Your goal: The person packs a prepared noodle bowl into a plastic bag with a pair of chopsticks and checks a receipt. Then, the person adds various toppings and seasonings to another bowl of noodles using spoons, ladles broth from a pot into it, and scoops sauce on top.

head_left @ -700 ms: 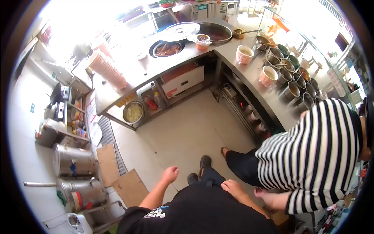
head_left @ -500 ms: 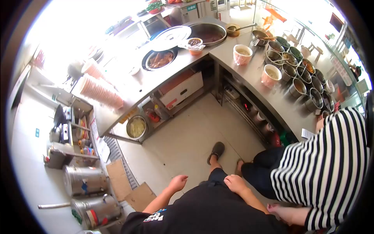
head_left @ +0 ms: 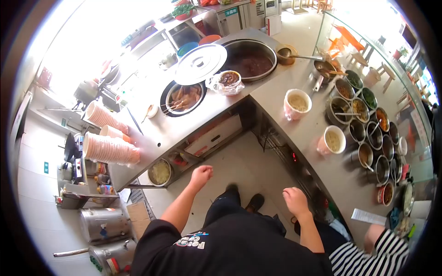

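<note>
My left hand (head_left: 201, 175) hangs in front of my body with its fingers curled in, and nothing shows in it. To its right, my right hand (head_left: 295, 200) is raised over the floor beside the right counter, its fingers also curled and no object visible. Neither hand touches a counter. Two wrapped bowls of noodles, one farther back (head_left: 298, 102) and one nearer (head_left: 332, 140), stand on the right counter (head_left: 281, 110). A bowl of dark food (head_left: 229, 79) in clear plastic sits at the corner, beside a round white lid (head_left: 201, 63).
A co-worker in a striped top (head_left: 368, 257) is close at my right. Several metal containers (head_left: 374, 134) stand behind the noodle bowls. A large pot (head_left: 248, 60) is sunk in the far corner; stacked cups (head_left: 110, 148) lean on the left counter. Steel drums (head_left: 105, 225) stand lower left.
The view has moved closer to the counters. My right hand has left my waist and moved out to the right. The co-worker now appears lower in the view.
</note>
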The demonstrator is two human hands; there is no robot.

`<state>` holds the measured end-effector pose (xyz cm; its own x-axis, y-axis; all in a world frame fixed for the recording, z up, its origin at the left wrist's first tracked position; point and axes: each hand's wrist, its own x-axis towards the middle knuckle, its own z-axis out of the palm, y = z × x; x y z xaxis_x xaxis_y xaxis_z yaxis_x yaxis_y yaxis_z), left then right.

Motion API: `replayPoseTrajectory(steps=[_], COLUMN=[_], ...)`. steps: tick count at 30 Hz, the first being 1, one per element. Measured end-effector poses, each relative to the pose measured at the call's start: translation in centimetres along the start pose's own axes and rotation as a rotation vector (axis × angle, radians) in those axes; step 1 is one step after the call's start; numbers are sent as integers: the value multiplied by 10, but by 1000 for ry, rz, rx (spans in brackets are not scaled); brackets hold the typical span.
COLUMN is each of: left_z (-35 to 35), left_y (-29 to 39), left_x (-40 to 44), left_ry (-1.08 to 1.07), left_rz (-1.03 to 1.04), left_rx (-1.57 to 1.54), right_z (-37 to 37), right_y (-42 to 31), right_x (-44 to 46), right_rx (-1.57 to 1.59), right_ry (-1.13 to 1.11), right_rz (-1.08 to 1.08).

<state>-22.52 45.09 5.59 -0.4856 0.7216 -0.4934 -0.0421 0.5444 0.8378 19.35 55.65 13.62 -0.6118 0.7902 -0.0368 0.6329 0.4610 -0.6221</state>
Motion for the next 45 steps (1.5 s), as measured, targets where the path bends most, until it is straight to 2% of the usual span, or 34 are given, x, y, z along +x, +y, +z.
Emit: replayPoseTrajectory(steps=[1, 4, 13, 16, 18, 21, 24, 26, 28, 30, 31, 33, 35, 38, 41, 45], left_z=[0, 6, 28, 26, 22, 23, 13, 10, 9, 9, 10, -1, 7, 9, 10, 25], left_y=[27, 66, 168, 197, 198, 204, 193, 178, 189, 207, 212, 183, 191, 204, 222, 265], left_x=[23, 109, 321, 334, 346, 350, 360, 378, 388, 378, 380, 400, 394, 377, 352, 305], left_ry=[1, -22, -48, -44, -96, -59, -182, -135, -232, -234, -265, -312, -270, -184, -83, -24], left_rz=[-34, -38, -120, -82, -104, -158, 4, -105, -115, -137, -147, -135, -139, -132, -117, -81], left_rx=[-124, -222, -563, -658, -668, -742, -793, -791, -818, -875, -881, -924, -911, -904, -897, -863], right_z=[-5, -12, -10, -21, -29, -42, -61, -78, -109, -135, -150, -166, -193, -222, -259, -314], right_y=[3, 11, -25, -31, -32, -39, -40, -36, -31, -16, -8, 26, 80, 166, 260, 362], right_x=[16, 44, 130, 168, 188, 216, 236, 245, 254, 256, 259, 257, 253, 251, 238, 234], right_rx=[69, 73, 113, 71, 73, 69, 26, 11, -4, -26, -49, 23, -42, 160, -76, -230], right_ry=[98, 157, -29, 2, 43, 103, 135, 170, 232, 301, 349, 414, 503, 707, 844, 914], right_rz=[91, 194, 478, 453, 451, 436, 392, 373, 357, 337, 305, 428, 416, 528, 608, 884])
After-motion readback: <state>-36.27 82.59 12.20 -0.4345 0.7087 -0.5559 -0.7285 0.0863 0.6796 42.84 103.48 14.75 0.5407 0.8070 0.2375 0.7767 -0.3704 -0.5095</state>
